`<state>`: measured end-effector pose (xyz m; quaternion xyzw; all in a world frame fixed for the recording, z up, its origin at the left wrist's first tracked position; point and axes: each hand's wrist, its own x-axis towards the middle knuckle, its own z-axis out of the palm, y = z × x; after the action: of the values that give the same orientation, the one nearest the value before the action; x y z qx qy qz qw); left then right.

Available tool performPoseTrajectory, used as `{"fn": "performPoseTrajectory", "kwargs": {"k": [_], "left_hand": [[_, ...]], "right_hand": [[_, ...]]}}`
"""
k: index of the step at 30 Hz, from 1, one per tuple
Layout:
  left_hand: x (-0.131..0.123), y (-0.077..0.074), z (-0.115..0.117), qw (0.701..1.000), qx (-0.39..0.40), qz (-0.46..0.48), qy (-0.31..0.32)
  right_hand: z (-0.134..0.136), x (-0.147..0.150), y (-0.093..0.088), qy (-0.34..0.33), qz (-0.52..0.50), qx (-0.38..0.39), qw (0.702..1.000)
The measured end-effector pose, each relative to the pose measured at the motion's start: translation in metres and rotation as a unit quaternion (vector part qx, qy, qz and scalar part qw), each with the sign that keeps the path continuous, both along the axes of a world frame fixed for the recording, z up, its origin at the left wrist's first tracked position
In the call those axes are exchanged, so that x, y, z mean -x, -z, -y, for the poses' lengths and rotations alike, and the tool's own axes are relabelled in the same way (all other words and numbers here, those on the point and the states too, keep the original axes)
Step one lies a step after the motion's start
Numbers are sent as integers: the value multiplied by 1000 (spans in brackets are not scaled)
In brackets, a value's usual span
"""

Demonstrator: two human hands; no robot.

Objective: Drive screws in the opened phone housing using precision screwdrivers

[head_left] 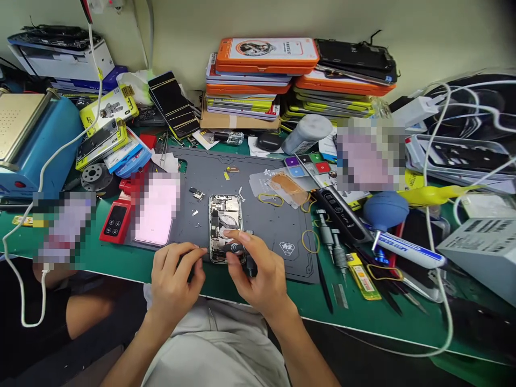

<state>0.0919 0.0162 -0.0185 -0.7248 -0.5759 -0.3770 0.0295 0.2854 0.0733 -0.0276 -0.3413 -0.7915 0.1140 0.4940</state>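
Note:
An opened smartphone (226, 207) lies on the dark grey work mat (262, 183), its boards and inner parts exposed. My right hand (264, 269) is over the phone's lower right side, thumb and fingers closed around a black screwdriver (237, 247) whose tip is over the lower inside. My left hand (177, 274) is at the phone's lower left edge with curled fingers; the index fingertip is by the frame. Whatever its fingers may pinch is too small to make out. Small loose phone parts (196, 193) lie left of the phone.
A pink-screened phone (155, 215) lies to the left beside a red device (115, 220). Rubber bands (310, 242), a black pen-shaped tool (342, 215), a blue air blower (386, 212) and syringes (338, 250) crowd the right. Orange cases (266, 56) are stacked behind. A white cable (429, 215) hangs over the table edge.

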Motion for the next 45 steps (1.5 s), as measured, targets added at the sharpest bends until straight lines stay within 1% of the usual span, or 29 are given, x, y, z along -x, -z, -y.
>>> {"fn": "performPoseTrajectory", "kwargs": {"k": [6, 10, 14, 16, 18, 21, 23, 26, 28, 30, 33, 35, 39, 45], "left_hand": [[-3, -11, -1, 1000, 30, 1, -8], [-7, -12, -2, 999, 45, 0, -9], [-11, -11, -3, 999, 53, 1, -12], [-12, -10, -4, 998, 53, -3, -14], [-12, -9, -6, 998, 56, -4, -12], [-13, -8, -7, 998, 64, 1, -5], [-13, -8, -7, 998, 64, 4, -2], [-11, -10, -6, 998, 59, 6, 3], [-8, -12, -6, 998, 58, 2, 2], [-4, -14, -7, 998, 54, -14, -9], [2, -16, -9, 998, 47, -37, -26], [3, -16, -10, 998, 50, -42, -25], [-1, -14, -10, 998, 60, -36, -8], [-6, -11, -10, 998, 60, -15, -3]], "right_hand": [[1, -2, -1, -11, -6, 24, 1000], [2, -2, 0, -8, -6, 13, 1000], [4, -1, 2, -8, -27, 38, 999], [5, -1, 4, 4, -46, 51, 998], [7, 0, 4, 2, -84, 75, 994], [9, 1, 2, -31, -151, 120, 981], [9, 1, -1, -57, -168, 131, 975], [9, 1, -3, -85, -157, 131, 975], [8, 0, -2, -82, -148, 124, 978], [8, 0, 0, -61, -144, 116, 981], [8, -1, 4, -9, -129, 110, 986], [8, -1, 5, 7, -104, 104, 989], [7, 0, 4, -13, -75, 91, 993], [7, -1, 7, -15, -85, 85, 993]]}}
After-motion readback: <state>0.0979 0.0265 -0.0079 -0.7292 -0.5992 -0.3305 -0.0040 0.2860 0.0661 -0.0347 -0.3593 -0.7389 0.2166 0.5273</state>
